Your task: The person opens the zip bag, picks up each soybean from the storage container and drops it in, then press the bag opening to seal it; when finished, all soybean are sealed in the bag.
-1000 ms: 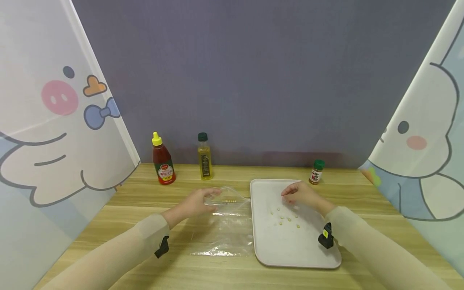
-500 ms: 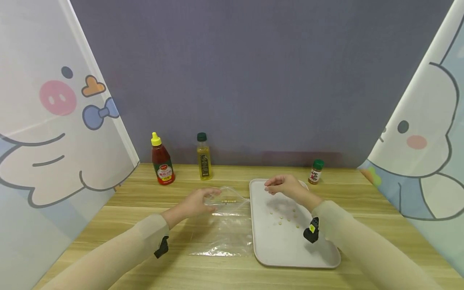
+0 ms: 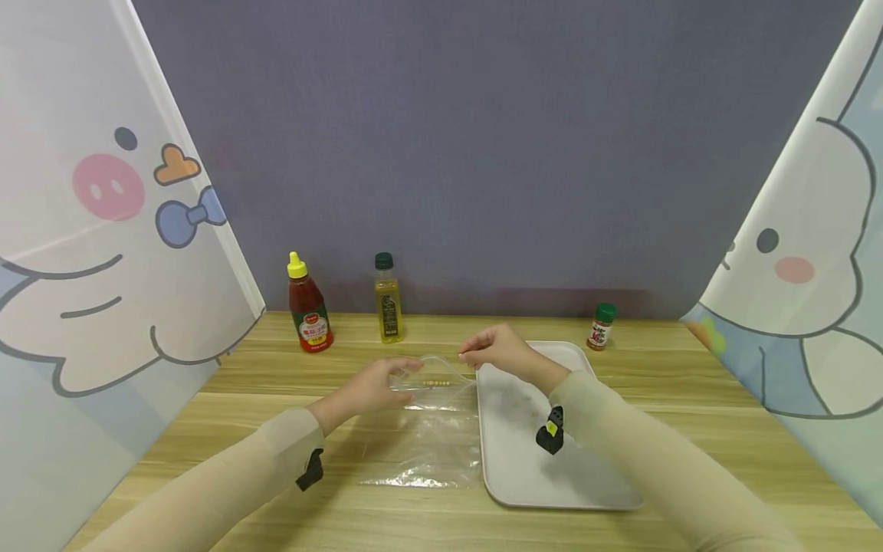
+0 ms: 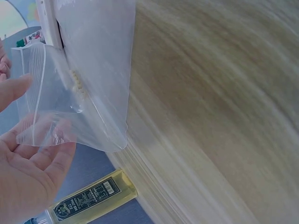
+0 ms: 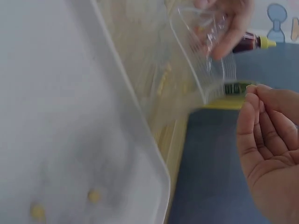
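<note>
- Your left hand (image 3: 369,386) holds the clear bag (image 3: 424,448) near its mouth, thumb and fingers set apart and curved around the edge, so the mouth stands parted.
- Your right hand (image 3: 500,353) is just beside that mouth, thumb and fingertip pinching a small yellow piece (image 5: 251,87).
- A short row of yellow pieces (image 3: 436,383) lies inside the bag near its mouth; at least two loose pieces (image 5: 93,196) are on the white tray (image 3: 538,479), and your arm may hide others.
- You could lose the pinched piece onto the tray rim or the table (image 3: 324,514): it is tiny and sits at the very tip of your grip.
- If your left thumb and fingers close, the limp plastic could fold and block the opening.
- Tip the bag and the row, lying so near the mouth, might roll out.
- Your right sleeve (image 3: 621,429) crosses over the tray; a low sweep could scatter the loose pieces.
- The ketchup bottle (image 3: 310,310) carries Chinese characters, apparently 番茄沙司, beneath a red logo too small for you to read.
- The oil bottle (image 4: 93,198) has a dark label with a barcode and fine, illegible print.
- The spice jar (image 3: 601,330) shows red and dark lettering, unreadable here.
</note>
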### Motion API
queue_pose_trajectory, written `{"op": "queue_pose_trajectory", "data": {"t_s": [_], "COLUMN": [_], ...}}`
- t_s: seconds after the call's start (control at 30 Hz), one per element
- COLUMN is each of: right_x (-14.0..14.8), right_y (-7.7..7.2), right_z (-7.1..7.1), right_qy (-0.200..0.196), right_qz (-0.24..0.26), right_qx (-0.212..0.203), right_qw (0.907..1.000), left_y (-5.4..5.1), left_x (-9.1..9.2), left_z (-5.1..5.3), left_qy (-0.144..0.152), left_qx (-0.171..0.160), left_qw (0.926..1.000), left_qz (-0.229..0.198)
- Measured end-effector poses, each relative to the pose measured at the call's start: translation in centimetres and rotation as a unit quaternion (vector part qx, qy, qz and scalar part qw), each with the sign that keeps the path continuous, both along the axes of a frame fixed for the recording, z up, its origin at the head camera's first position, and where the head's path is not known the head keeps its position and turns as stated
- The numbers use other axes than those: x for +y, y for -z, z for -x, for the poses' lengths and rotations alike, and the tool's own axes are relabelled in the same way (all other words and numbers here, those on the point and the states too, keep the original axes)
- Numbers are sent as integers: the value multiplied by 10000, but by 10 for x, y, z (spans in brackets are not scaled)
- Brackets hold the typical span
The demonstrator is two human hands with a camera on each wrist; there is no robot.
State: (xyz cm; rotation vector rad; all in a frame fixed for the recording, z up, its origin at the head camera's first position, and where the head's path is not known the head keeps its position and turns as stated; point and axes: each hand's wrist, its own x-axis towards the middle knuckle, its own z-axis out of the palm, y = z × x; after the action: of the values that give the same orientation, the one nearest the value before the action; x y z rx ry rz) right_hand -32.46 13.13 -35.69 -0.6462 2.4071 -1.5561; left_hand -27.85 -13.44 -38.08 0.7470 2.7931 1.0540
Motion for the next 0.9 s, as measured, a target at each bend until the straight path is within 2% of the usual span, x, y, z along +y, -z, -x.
{"op": "queue_pose_trajectory", "data": {"t_s": [0.2, 0.4, 0.7, 0.9], "right_x": [-19, -24, -10, 8], "right_y": [-2, -2, -4, -1], "right_z": [-4, -6, -2, 3], "right_qy": [-234, -382, -153, -152], "right_qz": [-439, -687, -615, -486], "right_qx": [270, 527, 287, 285], "right_qw": [9984, 9955, 9976, 9983], "left_y": [0, 0, 0, -1], "left_x": [0, 0, -1, 0], "left_z": [1, 1, 0, -2], "left_qy": [43, 80, 54, -38], "left_qx": [18, 14, 49, -55], "left_qw": [10000, 10000, 10000, 10000], "left_qz": [-37, -42, -50, -41]}}
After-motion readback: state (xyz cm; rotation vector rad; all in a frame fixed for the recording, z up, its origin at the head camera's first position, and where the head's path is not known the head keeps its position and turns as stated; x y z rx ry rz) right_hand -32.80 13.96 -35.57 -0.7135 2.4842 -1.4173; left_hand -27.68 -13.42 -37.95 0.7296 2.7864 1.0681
